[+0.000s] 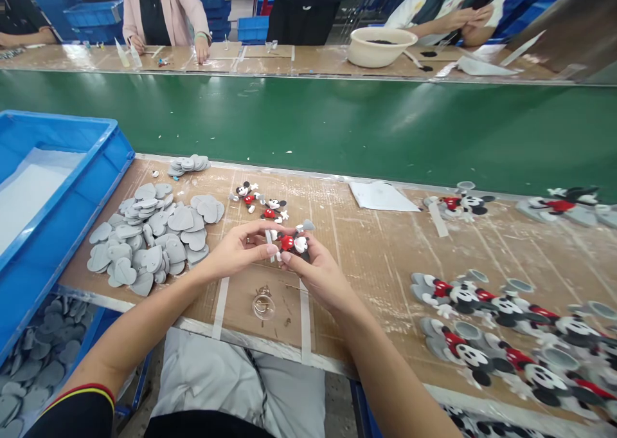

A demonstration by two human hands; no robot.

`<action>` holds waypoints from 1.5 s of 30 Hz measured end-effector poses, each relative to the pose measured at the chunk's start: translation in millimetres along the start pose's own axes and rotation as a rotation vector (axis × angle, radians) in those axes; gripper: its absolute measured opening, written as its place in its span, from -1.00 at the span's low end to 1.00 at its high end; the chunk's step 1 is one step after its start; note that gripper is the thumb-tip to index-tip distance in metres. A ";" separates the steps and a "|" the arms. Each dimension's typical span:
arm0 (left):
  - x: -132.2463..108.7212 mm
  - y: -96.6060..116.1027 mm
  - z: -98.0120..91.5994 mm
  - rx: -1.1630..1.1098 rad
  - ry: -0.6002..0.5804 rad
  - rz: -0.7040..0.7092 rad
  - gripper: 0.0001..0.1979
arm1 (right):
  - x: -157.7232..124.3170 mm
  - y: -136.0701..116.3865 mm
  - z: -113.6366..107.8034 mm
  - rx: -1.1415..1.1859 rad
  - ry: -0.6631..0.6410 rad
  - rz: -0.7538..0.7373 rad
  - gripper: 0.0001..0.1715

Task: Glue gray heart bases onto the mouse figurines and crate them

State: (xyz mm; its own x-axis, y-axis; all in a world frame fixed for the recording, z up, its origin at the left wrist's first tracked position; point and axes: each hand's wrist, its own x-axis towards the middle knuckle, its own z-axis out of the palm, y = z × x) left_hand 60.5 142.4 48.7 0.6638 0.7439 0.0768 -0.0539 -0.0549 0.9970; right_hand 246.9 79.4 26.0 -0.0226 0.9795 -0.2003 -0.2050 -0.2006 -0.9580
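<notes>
Between both hands, just above the worktable (376, 258), is a small Mickey Mouse figurine (288, 242) with a red body and grey parts at its ends. My left hand (241, 250) pinches its left end with thumb and fingers. Its head end sits in the grip of my right hand (318, 267). Beyond my hands two more figurines (247, 197) lie on the table. A heap of grey heart-shaped plates (149, 232) spreads to the left of my left hand. Nearer to me, a small clear round dish (263, 307) stands between two strips of tape.
A blue crate (96, 161) borders the left side. Rows of figurines on grey bases (486, 309) lie at the right. A white sheet (383, 196) rests near the green conveyor belt (308, 123). Across it, people work beside a cream basin (380, 47).
</notes>
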 end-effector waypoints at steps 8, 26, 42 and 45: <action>-0.1 -10.4 2.0 -0.091 0.012 0.002 -0.62 | 0.6 4.9 3.6 0.057 0.059 0.023 -0.51; 0.1 -19.8 9.2 -0.190 0.071 0.051 -0.65 | 0.9 9.4 -2.7 -0.085 0.065 -0.042 -0.44; 0.8 -18.3 5.1 -0.130 0.041 0.034 -0.60 | -4.6 -2.3 8.8 -0.157 0.076 -0.094 -0.37; 1.7 -16.7 -4.4 0.057 -0.015 0.039 -0.53 | -5.2 -5.9 4.4 -0.138 0.052 -0.074 -0.29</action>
State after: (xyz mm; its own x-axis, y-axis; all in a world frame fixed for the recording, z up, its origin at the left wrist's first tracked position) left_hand 59.2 147.5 32.1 0.6733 0.7304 0.1152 -0.0376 -0.1217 0.9919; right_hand 243.8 75.6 33.6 0.0390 0.9901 -0.1350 -0.0672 -0.1322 -0.9889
